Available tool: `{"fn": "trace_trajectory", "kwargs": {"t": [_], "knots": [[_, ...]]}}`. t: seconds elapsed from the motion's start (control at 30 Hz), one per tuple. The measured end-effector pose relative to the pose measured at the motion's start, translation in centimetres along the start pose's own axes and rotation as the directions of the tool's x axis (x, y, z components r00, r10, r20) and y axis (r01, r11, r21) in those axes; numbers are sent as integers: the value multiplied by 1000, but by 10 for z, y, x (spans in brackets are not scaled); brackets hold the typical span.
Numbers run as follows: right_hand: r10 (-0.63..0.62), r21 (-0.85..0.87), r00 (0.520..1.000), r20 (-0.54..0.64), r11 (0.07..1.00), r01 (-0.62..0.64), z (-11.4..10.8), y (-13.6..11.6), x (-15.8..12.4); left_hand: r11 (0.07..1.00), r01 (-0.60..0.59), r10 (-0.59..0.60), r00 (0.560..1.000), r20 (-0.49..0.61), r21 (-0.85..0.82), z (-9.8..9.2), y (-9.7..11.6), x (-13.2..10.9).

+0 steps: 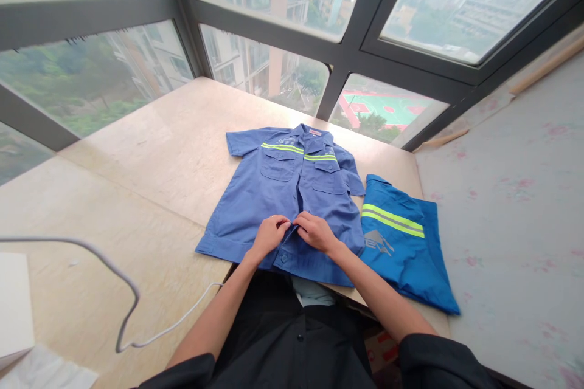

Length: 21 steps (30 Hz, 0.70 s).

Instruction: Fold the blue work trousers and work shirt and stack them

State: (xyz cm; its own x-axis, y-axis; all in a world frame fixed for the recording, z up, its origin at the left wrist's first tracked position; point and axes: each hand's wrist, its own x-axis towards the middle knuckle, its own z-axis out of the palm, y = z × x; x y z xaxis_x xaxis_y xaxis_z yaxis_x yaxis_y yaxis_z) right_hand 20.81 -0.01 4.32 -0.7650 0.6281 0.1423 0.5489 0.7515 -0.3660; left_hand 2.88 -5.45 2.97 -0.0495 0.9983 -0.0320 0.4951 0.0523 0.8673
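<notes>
Pinches the front placket (300, 191) low on the blue shirt (255, 206), left grip (270, 234) and right grip (316, 232) both clamped on cloth and meeting, placket running straight away from them toward the collar (310, 132), equally near each, shirt flat on the desk (159, 152).

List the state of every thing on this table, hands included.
blue shirt: spread flat, front up, collar on the far side.
folded garment: folded, stripes up, right of the shirt.
left hand: pinching the shirt front.
right hand: pinching the shirt front.
white cable: slack, curved across the table.
</notes>
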Motion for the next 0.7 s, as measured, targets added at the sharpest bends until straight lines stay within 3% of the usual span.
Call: {"fn": "trace_trajectory", "kwargs": {"t": [0.1,0.33,0.53,0.7], "knots": [[15,50,994,-105,999,-10,8,-1,-3,996,33,-32,999,10,-86,0,-2,1],[-97,41,967,-238,993,109,18,6,-8,973,121,-121,993,12,-195,0,2,1],[89,0,944,-317,996,-94,23,-1,-9,967,129,-130,991,9,-219,3,4,0],[35,-56,950,-310,997,-55,21,-3,-8,960,153,-157,988,1,-235,2,7,-1]]}}
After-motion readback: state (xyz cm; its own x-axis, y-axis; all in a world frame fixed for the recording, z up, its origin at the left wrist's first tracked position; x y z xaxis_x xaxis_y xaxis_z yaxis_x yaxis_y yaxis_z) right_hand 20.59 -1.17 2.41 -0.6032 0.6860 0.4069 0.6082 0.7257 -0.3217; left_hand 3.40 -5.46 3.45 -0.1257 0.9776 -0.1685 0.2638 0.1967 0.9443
